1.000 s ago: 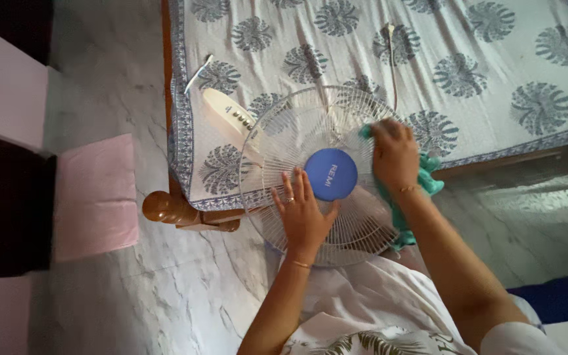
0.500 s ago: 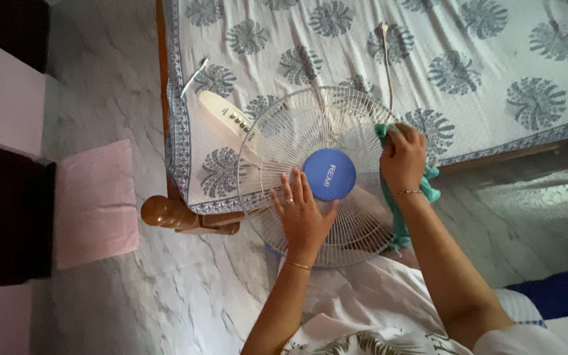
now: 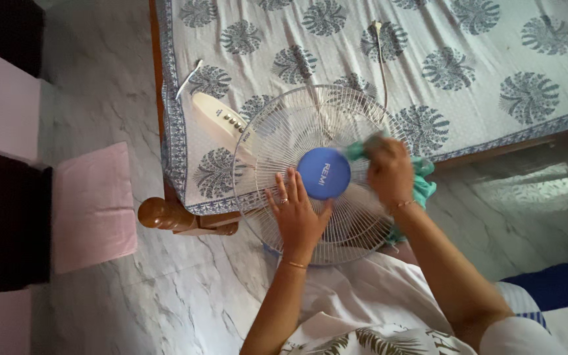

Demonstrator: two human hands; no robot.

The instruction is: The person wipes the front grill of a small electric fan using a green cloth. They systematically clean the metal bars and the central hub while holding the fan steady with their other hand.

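A white fan with a round wire grille (image 3: 297, 125) and a blue centre cap (image 3: 323, 173) lies with its head over the bed's corner. My left hand (image 3: 294, 213) rests flat on the grille just below and left of the blue cap, fingers spread. My right hand (image 3: 389, 171) presses a teal cloth (image 3: 422, 184) onto the grille, right of the cap; the hand is blurred. The fan's cream control base (image 3: 221, 119) lies on the bed at the left.
The bed carries a white sheet with blue leaf prints (image 3: 481, 72); a white cord (image 3: 380, 56) runs across it. A wooden bedpost (image 3: 159, 212) sticks out at the corner. A pink mat (image 3: 93, 204) lies on the marble floor (image 3: 185, 296).
My right hand with the teal cloth slid from the grille's upper right edge inward toward the blue cap. My left hand stayed put on the grille.
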